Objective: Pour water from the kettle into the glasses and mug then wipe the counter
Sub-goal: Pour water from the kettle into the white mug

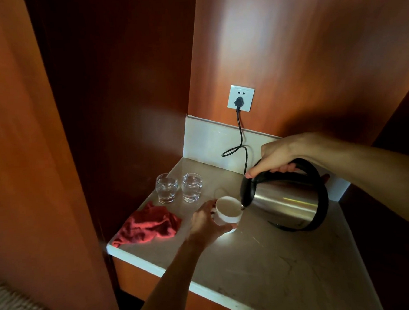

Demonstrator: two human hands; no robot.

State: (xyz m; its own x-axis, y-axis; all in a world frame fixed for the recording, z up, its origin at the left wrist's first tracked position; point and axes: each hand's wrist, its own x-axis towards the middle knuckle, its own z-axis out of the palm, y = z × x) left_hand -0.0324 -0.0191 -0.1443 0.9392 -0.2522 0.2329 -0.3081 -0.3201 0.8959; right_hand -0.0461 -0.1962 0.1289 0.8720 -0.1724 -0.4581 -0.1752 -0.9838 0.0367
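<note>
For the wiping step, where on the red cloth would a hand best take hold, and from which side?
Grip the raised, bunched folds in the middle of the red cloth, coming straight down from above. It lies crumpled on the counter near the left edge, so the ridges offer something to pinch; the two glasses stand just behind it.

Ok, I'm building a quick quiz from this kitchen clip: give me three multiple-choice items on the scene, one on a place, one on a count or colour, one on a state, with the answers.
1. Where does the red cloth lie?
A. Near the counter's left edge, in front of the glasses
B. Under the kettle
C. Over the mug

2. How many clear glasses stand on the counter?
A. One
B. Two
C. Four

3. How is the kettle held?
A. Upright on its base
B. Lying on the counter
C. Tilted, spout over the mug

Answers:
1 A, it sits just in front of the left glass.
2 B, the right glass completes the pair.
3 C, the right hand tips it at the white mug, which the left hand steadies.
</note>
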